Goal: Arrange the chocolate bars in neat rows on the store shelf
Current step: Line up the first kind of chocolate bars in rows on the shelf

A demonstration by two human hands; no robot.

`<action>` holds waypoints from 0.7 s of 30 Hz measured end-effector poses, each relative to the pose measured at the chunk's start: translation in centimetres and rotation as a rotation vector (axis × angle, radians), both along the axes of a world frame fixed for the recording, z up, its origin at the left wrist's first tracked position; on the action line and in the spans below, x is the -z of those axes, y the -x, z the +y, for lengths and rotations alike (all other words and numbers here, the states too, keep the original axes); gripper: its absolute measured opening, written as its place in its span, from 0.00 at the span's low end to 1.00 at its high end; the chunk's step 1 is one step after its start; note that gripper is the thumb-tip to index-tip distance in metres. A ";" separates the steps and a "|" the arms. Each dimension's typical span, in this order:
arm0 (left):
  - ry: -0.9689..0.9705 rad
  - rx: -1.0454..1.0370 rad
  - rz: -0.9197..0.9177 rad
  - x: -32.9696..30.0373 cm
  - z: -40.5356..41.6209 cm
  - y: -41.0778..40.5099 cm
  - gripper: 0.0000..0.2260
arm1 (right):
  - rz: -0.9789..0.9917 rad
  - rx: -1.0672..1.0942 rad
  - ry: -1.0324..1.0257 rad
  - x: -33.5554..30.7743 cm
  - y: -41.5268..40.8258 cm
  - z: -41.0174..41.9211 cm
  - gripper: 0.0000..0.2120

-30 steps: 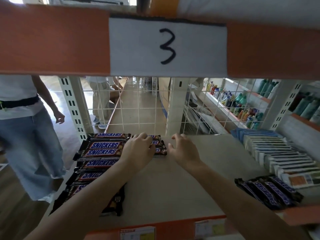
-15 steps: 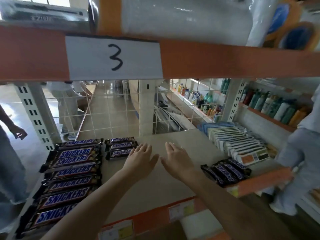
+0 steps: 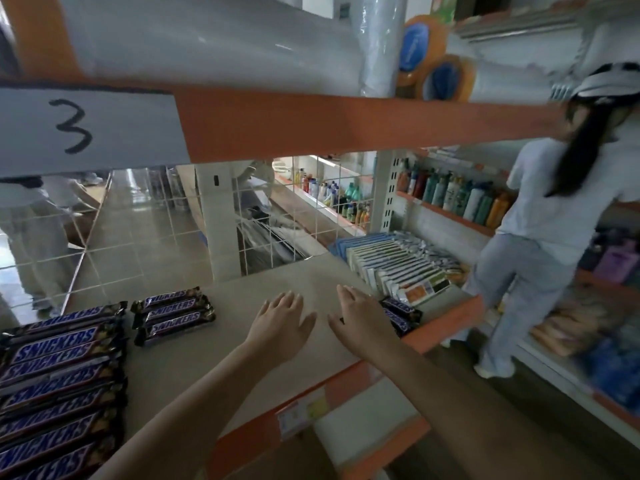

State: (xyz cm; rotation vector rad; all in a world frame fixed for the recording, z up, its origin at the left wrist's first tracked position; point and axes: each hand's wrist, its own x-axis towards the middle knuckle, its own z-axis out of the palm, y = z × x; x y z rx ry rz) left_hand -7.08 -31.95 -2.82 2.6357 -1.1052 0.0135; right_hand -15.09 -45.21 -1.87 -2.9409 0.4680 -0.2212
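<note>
clearly the long row of chocolate bars (image 3: 59, 382) is lying at the far left of the shelf (image 3: 214, 372), and a short row of three bars (image 3: 173, 315) is sitting just beside it. these bars are looking light, fairly stiff, with slippery wrappers, so i am judging that pinching the long edges is the best hold. the left hand (image 3: 282, 329) is hovering flat with fingers spread, holding nothing, well apart from both rows. the right hand (image 3: 358, 323) is also flat and spread, empty, and a loose pile of bars (image 3: 400, 315) is lying just beside it, partly hidden.
</note>
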 end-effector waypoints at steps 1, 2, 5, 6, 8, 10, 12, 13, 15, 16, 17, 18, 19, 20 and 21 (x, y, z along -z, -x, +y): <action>-0.003 0.009 0.005 -0.1 -0.4 0.1 0.26 | 0.001 0.013 -0.002 -0.1 0.4 -0.3 0.29; -0.006 0.019 0.009 -0.1 -0.8 0.2 0.26 | 0.000 0.026 0.001 -0.2 0.8 -0.6 0.29; 0.000 0.049 0.014 0.0 -1.9 0.5 0.25 | 0.008 0.063 0.013 -0.2 1.7 -1.4 0.29; 0.005 0.058 0.010 0.1 -2.1 0.7 0.25 | 0.012 0.077 0.019 -0.1 1.9 -1.6 0.28; 0.015 0.073 -0.002 0.3 -2.6 0.8 0.24 | 0.010 0.094 0.038 0.2 2.3 -2.1 0.25; 0.027 0.084 -0.010 0.4 -2.9 0.9 0.22 | 0.009 0.087 0.059 0.4 2.6 -2.6 0.21; 0.035 0.086 -0.017 0.6 -3.0 0.9 0.21 | 0.023 0.069 0.059 0.7 2.9 -2.8 0.20; 0.036 0.083 -0.020 0.6 -2.9 0.9 0.21 | 0.031 0.060 0.055 0.8 3.0 -2.9 0.21; 0.034 0.070 -0.017 0.8 -2.7 0.6 0.22 | 0.030 0.049 0.049 0.9 3.1 -2.9 0.21; 0.033 0.058 -0.014 0.8 -2.6 0.5 0.22 | 0.027 0.047 0.050 1.0 3.1 -2.8 0.21; 0.035 0.047 -0.010 0.9 -2.4 0.3 0.22 | 0.027 0.051 0.056 1.1 3.0 -2.6 0.21; 0.038 0.036 -0.010 0.9 -2.2 0.2 0.22 | 0.028 0.058 0.063 1.1 3.0 -2.5 0.21; 0.038 0.028 -0.010 0.9 -2.0 0.2 0.22 | 0.026 0.068 0.070 1.2 2.9 -2.4 0.21; 0.039 0.022 -0.011 0.9 -1.8 0.1 0.22 | 0.023 0.080 0.075 1.2 2.9 -2.3 0.21; 0.042 0.017 -0.010 0.9 -1.6 0.1 0.22 | 0.023 0.093 0.080 1.2 2.8 -2.2 0.21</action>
